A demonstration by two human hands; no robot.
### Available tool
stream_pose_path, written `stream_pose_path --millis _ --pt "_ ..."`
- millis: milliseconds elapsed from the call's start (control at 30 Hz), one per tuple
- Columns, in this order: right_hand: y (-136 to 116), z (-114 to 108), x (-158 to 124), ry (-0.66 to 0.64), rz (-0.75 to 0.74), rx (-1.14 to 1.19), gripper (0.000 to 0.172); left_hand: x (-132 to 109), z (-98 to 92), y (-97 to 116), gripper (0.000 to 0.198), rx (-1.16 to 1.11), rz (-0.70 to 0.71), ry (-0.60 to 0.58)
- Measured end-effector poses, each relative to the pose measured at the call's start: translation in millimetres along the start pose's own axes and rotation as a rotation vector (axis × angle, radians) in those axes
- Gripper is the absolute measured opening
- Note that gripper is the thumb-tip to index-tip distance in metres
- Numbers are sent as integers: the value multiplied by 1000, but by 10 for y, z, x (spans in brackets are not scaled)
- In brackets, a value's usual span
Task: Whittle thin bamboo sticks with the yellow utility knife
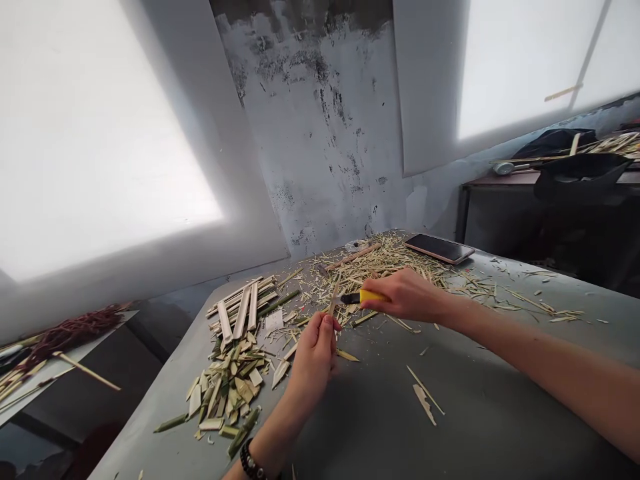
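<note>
My left hand point(314, 357) is closed around the lower end of a thin bamboo strip point(334, 299) that sticks up and away from it. My right hand point(407, 295) is closed on a yellow-handled knife point(363, 297), its blade laid against the strip just above my left fingers. Both hands hover over a grey table point(450, 413). A dark beaded bracelet point(249, 461) circles my left wrist.
Cut bamboo pieces point(227, 393) and longer slats point(243, 307) lie at the table's left. Thin shavings point(380, 263) cover the far part, beside a phone point(439, 248). Two slivers point(425, 397) lie near my right forearm. A side bench point(550, 177) holds clutter at right.
</note>
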State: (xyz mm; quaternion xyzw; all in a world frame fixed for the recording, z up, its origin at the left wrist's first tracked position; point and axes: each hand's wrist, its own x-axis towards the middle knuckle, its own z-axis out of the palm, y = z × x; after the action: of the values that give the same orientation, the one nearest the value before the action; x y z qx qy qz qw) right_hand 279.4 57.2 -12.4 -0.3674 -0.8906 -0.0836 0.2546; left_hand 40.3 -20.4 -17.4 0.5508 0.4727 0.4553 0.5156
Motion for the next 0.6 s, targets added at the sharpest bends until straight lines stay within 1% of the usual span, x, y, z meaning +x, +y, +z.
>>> stream_pose_path --millis 67,133,200,333,367,400,433,500,533,600 --pt "-25 29 7 28 25 -77 54 5 1 15 56 2 -8 8" --pt "-7 39 14 67 64 -149 57 15 9 42 54 -13 -31 4" --pt "7 37 34 95 73 -201 60 26 19 85 51 -41 -39 -4" --pt "49 -11 101 112 69 -276 63 16 37 199 45 -94 23 -29" --pt "93 -44 108 106 101 -288 63 -2 43 221 44 -105 38 -38" --pt "162 -89 103 100 173 -303 63 -26 50 236 45 -112 44 -51" --pt "254 -146 85 102 280 -322 63 -54 57 242 47 -114 42 -71" --pt "488 -286 8 139 579 -375 64 -109 75 228 50 -112 28 -121" --pt "610 -358 -43 186 679 -414 67 -128 84 210 52 -109 25 -139" --pt "807 -471 -135 246 785 -451 70 -135 98 164 54 -103 26 -148"
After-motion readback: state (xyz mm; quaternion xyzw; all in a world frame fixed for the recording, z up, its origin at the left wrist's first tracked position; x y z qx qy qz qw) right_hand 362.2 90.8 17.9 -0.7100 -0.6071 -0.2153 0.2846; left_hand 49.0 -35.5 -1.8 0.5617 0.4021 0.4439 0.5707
